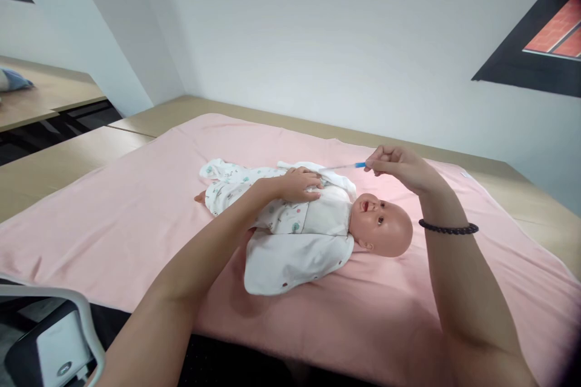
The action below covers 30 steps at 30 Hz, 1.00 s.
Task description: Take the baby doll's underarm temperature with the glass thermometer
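A baby doll lies on its back across a pink blanket, its head toward the right. It wears printed white trousers, and its white jacket is spread apart, one flap lying flat on the blanket. My left hand rests on the doll's belly with the fingers stretched out. Above the doll's chest, my right hand pinches the blue end of a thin, clear stick that looks like a thermometer. Its far tip points left, close to my left fingers.
Wooden tables carry the blanket and run along a white wall. A grey-white chair frame stands at the lower left. On another table at the far left lies a bluish item. A dark-framed window is at upper right.
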Each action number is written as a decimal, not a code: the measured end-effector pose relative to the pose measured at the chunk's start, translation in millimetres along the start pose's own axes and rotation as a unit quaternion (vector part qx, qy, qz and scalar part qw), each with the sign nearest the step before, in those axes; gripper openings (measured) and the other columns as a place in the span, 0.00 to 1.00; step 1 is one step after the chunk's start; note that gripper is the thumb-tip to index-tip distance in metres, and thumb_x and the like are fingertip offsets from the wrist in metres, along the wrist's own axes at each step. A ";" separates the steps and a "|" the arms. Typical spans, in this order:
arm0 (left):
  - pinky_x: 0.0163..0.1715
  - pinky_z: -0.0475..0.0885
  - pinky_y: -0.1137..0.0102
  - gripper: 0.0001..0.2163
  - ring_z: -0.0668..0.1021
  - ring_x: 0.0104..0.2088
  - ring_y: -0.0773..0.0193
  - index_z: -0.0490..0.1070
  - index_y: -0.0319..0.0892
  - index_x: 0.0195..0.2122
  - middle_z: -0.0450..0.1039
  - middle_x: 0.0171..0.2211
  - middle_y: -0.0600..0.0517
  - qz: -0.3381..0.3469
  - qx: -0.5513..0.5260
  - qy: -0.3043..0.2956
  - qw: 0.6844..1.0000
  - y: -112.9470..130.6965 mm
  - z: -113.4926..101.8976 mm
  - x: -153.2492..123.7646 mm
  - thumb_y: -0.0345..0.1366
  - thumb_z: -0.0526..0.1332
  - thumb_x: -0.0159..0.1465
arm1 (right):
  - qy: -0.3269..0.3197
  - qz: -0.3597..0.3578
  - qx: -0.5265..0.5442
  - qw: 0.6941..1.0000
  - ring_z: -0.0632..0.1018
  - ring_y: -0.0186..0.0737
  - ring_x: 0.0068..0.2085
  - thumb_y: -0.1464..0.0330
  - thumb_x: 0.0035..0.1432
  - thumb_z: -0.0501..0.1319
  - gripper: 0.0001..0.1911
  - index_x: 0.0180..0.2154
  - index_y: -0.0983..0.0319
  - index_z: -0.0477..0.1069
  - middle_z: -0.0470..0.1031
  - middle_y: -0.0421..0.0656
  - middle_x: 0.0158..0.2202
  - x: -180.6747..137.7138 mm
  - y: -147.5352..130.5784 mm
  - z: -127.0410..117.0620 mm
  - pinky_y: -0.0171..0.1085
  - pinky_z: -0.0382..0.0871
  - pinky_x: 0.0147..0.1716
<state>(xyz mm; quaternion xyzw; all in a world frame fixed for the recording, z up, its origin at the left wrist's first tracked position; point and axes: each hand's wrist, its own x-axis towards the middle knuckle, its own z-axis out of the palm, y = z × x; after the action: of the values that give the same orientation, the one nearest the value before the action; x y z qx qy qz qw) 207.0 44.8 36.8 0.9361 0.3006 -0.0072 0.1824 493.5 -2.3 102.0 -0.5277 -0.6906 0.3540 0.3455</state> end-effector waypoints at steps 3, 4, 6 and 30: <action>0.69 0.44 0.47 0.25 0.50 0.72 0.47 0.67 0.53 0.62 0.50 0.73 0.50 -0.017 -0.007 -0.018 1.000 -7.2 2.4 2.9 0.55 0.47 0.70 | -0.026 0.039 -0.067 0.997 0.75 0.36 0.32 0.64 0.50 0.70 0.10 0.30 0.62 0.72 0.79 0.44 0.32 5.5 -0.4 8.1 0.34 0.62 0.28; 0.69 0.43 0.46 0.25 0.49 0.73 0.47 0.67 0.54 0.62 0.47 0.74 0.50 -0.016 -0.009 -0.022 1.000 -9.1 2.7 3.3 0.56 0.47 0.70 | -0.024 0.050 -0.090 0.994 0.73 0.35 0.31 0.64 0.50 0.69 0.10 0.29 0.62 0.71 0.79 0.44 0.31 7.5 1.3 8.6 0.33 0.59 0.26; 0.69 0.42 0.46 0.26 0.48 0.73 0.47 0.69 0.54 0.61 0.46 0.74 0.50 -0.013 -0.018 -0.024 0.999 -11.5 2.7 3.0 0.58 0.47 0.69 | -0.028 0.061 -0.115 0.991 0.72 0.34 0.30 0.64 0.50 0.69 0.10 0.29 0.62 0.70 0.78 0.43 0.30 10.9 6.5 7.2 0.33 0.58 0.25; 0.55 0.66 0.60 0.14 0.74 0.50 0.54 0.74 0.45 0.42 0.75 0.46 0.47 -0.054 -0.035 0.265 0.962 -29.8 5.2 6.2 0.48 0.58 0.65 | -0.160 0.013 -0.324 0.933 0.75 0.36 0.32 0.68 0.53 0.66 0.03 0.29 0.60 0.76 0.78 0.39 0.30 54.9 39.9 50.1 0.33 0.64 0.34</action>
<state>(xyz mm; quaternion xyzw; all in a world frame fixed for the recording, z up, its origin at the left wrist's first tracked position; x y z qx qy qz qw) 195.8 68.9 21.1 0.8799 0.3885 0.2416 0.1283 459.0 52.6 48.1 -0.5565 -0.8067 0.1954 0.0366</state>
